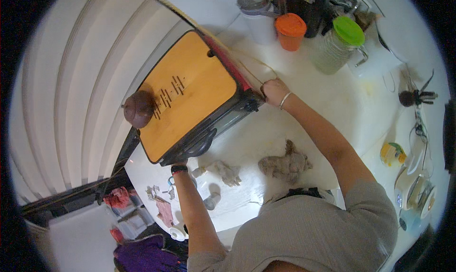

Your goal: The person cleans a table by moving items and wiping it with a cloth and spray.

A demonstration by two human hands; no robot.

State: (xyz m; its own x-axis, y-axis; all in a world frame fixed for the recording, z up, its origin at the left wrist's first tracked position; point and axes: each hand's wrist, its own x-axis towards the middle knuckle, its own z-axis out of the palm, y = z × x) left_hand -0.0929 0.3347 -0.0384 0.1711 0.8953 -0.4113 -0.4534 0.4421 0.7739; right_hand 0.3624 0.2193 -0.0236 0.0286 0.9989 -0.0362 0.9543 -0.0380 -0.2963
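Before me is a toaster oven (pixel 228 110) with a glass door, a curved handle and red sides. A wooden tray (pixel 192 94) lies on its top, and a round brown lidded container (pixel 139 109) stands at the tray's left edge. My right hand (pixel 275 91) grips the oven's right front corner, its fingertips partly hidden, beside a thin looped cord. My left hand (pixel 180 163) is under the oven's left front corner, mostly hidden by it, so its grip is unclear. A crumpled grey-brown cloth (pixel 285 163) lies on the white counter in front.
Behind and right stand a lidded white jug (pixel 258 19), an orange lidded container (pixel 291 31) and a green-lidded glass pitcher (pixel 335 45). A pale crumpled cloth (pixel 226 172) and a small glass (pixel 212 200) are near my left arm. White corrugated panelling (pixel 89 76) rises at left.
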